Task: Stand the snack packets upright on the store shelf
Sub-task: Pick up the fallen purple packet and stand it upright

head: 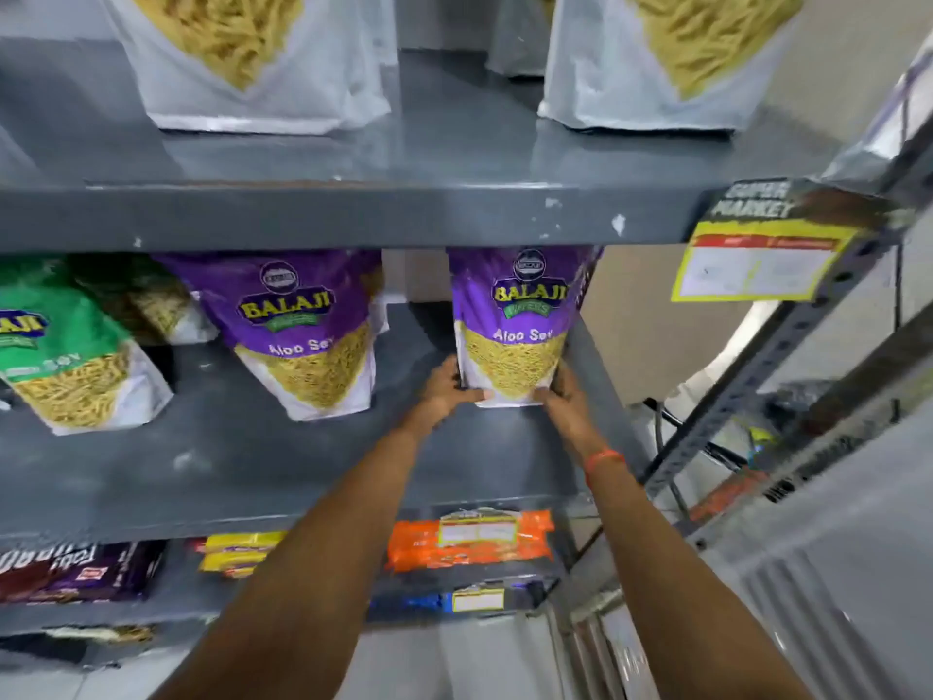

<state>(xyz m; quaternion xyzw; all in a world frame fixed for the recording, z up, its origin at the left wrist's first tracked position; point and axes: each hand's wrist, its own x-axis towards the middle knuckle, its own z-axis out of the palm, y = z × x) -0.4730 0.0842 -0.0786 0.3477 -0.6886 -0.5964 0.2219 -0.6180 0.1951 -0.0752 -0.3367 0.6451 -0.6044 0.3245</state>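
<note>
A purple Aloo Sev packet stands upright at the right end of the grey middle shelf. My left hand grips its lower left corner and my right hand grips its lower right corner. A second purple Aloo Sev packet stands upright to its left, apart from it. Further left stands a green packet, with another packet partly hidden behind it.
Two white packets stand on the shelf above. Below are orange, yellow and dark purple packs. A yellow price tag hangs from the perforated metal upright at the right.
</note>
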